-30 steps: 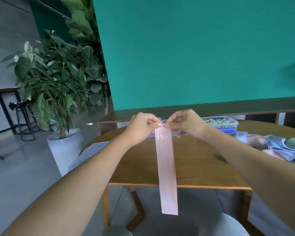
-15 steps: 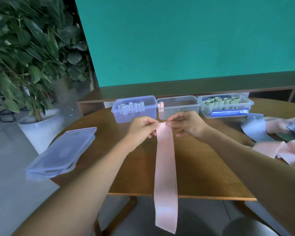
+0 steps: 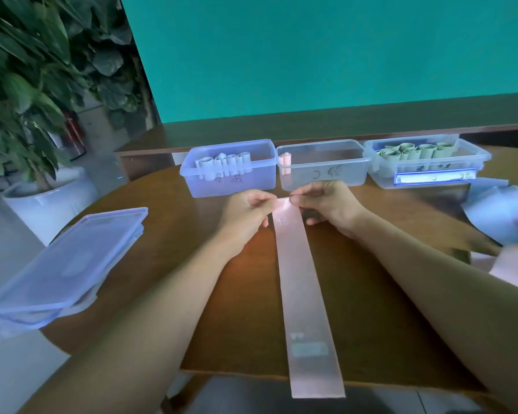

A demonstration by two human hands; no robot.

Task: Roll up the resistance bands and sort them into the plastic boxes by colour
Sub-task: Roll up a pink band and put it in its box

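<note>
Since half a second ago my view has dipped and closed in, so the three boxes sit nearer and the pink band [image 3: 304,294] now lies flatter along the table [image 3: 192,234] instead of hanging free. I see my left hand [image 3: 247,216] and right hand [image 3: 326,206] both pinching the far end of the band between thumb and fingertips, close together just in front of the middle box [image 3: 323,167]. The band runs back toward me, its near end hanging past the table edge; a faint "15" is printed near the held end. The middle box holds one pink roll [image 3: 284,163] at its left wall. The left box [image 3: 229,167] holds pale rolled bands, and the right box [image 3: 425,162] holds green rolls. A stack of lids [image 3: 63,264] lies at the table's left edge, overhanging it. Loose unrolled bands [image 3: 497,216] lie at the right. A potted plant [image 3: 27,85] stands beyond the table on the left
</note>
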